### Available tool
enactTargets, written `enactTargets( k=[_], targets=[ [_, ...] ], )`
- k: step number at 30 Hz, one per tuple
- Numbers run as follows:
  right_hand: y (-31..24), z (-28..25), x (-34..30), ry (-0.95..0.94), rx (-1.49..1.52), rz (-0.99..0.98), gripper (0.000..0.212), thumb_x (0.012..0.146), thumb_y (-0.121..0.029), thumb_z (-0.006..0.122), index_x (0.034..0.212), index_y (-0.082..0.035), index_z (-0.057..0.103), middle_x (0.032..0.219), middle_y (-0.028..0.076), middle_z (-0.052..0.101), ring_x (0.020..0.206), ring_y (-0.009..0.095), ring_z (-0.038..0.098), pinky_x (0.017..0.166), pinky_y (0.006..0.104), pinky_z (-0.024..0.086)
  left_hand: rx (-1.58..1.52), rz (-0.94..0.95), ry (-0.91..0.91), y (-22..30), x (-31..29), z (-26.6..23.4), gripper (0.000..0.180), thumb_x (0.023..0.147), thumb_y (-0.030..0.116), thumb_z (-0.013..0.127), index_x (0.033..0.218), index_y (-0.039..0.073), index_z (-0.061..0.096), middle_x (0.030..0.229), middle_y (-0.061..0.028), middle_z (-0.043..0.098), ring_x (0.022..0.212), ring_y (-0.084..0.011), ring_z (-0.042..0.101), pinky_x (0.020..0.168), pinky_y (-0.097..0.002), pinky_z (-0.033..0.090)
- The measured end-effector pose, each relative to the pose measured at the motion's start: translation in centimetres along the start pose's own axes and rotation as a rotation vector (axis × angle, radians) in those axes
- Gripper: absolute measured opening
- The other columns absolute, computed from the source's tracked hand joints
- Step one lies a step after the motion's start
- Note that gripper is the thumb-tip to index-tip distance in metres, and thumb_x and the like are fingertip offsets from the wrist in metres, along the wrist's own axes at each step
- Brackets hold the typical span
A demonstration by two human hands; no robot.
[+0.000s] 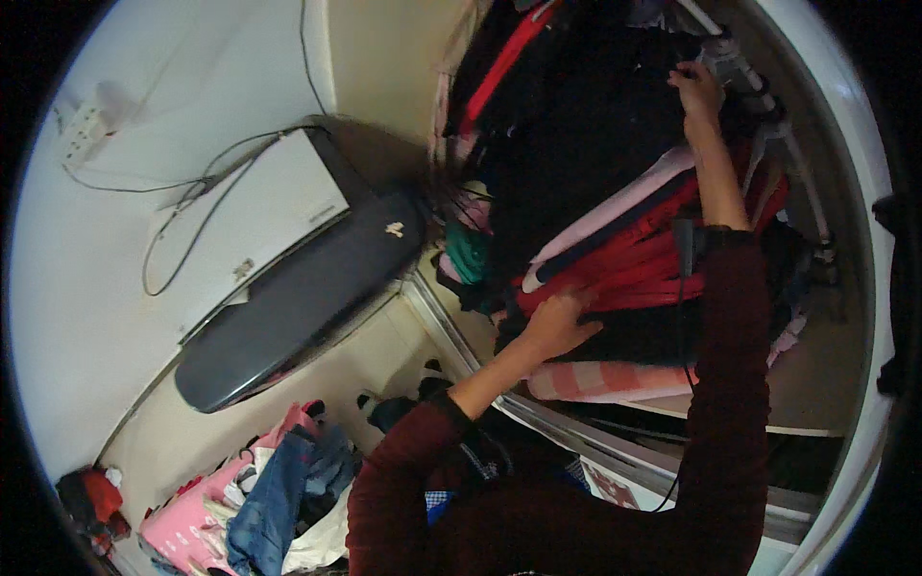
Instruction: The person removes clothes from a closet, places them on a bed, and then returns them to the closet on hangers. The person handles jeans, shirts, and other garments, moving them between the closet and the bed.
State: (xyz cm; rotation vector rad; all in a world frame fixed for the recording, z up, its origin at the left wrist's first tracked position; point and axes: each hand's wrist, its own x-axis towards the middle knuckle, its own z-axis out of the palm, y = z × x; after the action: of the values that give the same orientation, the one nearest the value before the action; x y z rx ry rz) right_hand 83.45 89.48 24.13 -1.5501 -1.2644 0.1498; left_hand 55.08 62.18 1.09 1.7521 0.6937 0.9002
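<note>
Touching red garments (634, 252), the left hand (562, 324) has an indeterminable grip, as does the right hand (701, 94) beside black clothing (586, 125); tugging could dislodge the pink garment (615, 208) between.

Dark maroon sleeves (735, 336), blackish cuffs (732, 235); bare hands (559, 324)

On your left you have a white wall (67, 250), with a white socket block (86, 134) fixed on it. A cream surface (389, 67) stands next to it, further from you. Near the white wall there are a white box-shaped unit (279, 211) and a long, dark grey piece (298, 298) with rounded end; their kind is unclear. A metal rail (442, 328) separates the pale floor (384, 336) from the open wardrobe (812, 408), whose inside is dimmer.
</note>
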Motion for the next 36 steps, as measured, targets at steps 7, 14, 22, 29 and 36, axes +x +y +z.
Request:
enactTargets(
  k=[7, 14, 22, 29, 36],
  targets=[
    [-5.0, 2.0, -2.4, 0.167, 0.061, -0.117, 0.026, 0.078, -0.016, 0.081, 0.102, -0.014, 0.073, 0.102, 0.008, 0.070, 0.097, 0.022, 0.065, 0.088, 0.0345, 0.050, -0.020, -0.302, 0.002, -0.6, -7.2, -7.6, 0.046, 0.086, 0.014, 0.075, 0.130, 0.002, 0.064, 0.108, -0.0159, 0.072, 0.093, -0.0220, 0.073, 0.082, -0.0329, 0.057],
    [-9.3, 3.2, -12.5, 0.190, 0.167, -0.052, 0.047, 0.077, -0.005, 0.081, 0.119, -0.005, 0.060, 0.108, 0.009, 0.065, 0.102, 0.022, 0.061, 0.093, 0.0346, 0.047, -0.216, -0.366, 0.067, -0.6, -14.8, -11.1, 0.044, 0.090, 0.004, 0.066, 0.134, 0.004, 0.062, 0.109, -0.0078, 0.071, 0.093, -0.0149, 0.069, 0.082, -0.0296, 0.055],
    [-11.1, 2.7, -30.8, -0.194, 0.168, 0.026, 0.034, 0.093, -0.020, 0.072, 0.122, -0.003, 0.069, 0.101, -0.001, 0.067, 0.091, 0.008, 0.055, 0.084, 0.0227, 0.041, -0.347, -0.443, 0.157, 1.8, -28.2, -14.0, 0.043, 0.093, 0.004, 0.065, 0.135, 0.006, 0.062, 0.116, -0.0069, 0.071, 0.102, -0.0147, 0.065, 0.088, -0.0292, 0.052],
    [-14.2, -4.8, -41.1, -0.360, 0.075, -0.002, 0.023, 0.095, -0.028, 0.071, 0.088, -0.006, 0.071, 0.071, -0.005, 0.053, 0.066, 0.007, 0.046, 0.063, 0.0261, 0.037, -0.454, -0.524, 0.009, 6.7, -35.9, -15.6, 0.039, 0.093, 0.008, 0.065, 0.131, 0.005, 0.064, 0.115, -0.0065, 0.071, 0.100, -0.0141, 0.065, 0.089, -0.0288, 0.051],
    [-19.4, -12.6, -43.3, -0.507, -0.056, -0.203, 0.030, 0.095, -0.031, 0.070, 0.083, -0.003, 0.068, 0.066, -0.003, 0.051, 0.065, 0.007, 0.047, 0.063, 0.0259, 0.037, -0.192, -0.413, 0.316, 7.0, -38.6, -18.1, 0.039, 0.089, 0.004, 0.072, 0.128, 0.002, 0.066, 0.109, -0.0049, 0.070, 0.099, -0.0139, 0.065, 0.089, -0.0276, 0.051]
  ],
)
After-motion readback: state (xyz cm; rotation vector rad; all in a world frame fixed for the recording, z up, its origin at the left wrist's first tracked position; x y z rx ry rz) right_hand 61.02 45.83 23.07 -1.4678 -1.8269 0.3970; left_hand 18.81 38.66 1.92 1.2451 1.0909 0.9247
